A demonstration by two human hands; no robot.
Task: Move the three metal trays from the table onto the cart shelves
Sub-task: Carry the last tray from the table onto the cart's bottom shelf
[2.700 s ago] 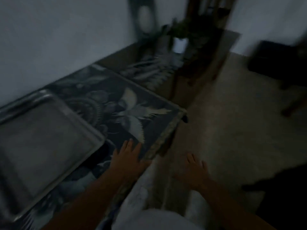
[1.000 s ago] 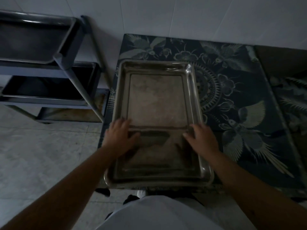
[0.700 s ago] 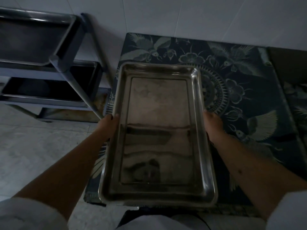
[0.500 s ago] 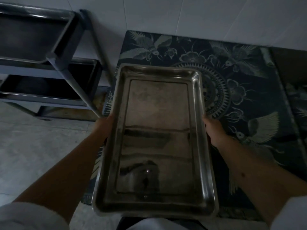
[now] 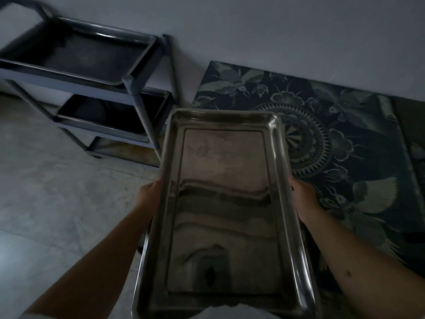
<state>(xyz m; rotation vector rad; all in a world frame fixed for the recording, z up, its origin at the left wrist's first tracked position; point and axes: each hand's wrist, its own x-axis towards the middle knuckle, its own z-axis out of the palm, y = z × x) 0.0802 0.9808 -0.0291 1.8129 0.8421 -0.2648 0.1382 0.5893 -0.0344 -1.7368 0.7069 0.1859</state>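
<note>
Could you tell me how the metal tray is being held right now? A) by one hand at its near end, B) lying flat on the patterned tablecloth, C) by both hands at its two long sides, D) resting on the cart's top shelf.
C: the left hand and the right hand grip opposite long sides of the metal tray, which is lifted clear of the tablecloth.

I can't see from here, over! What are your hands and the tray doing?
Left hand, right hand gripping the metal tray by its long sides. Tray lifted, level. Cart ahead left; nothing between.
</note>
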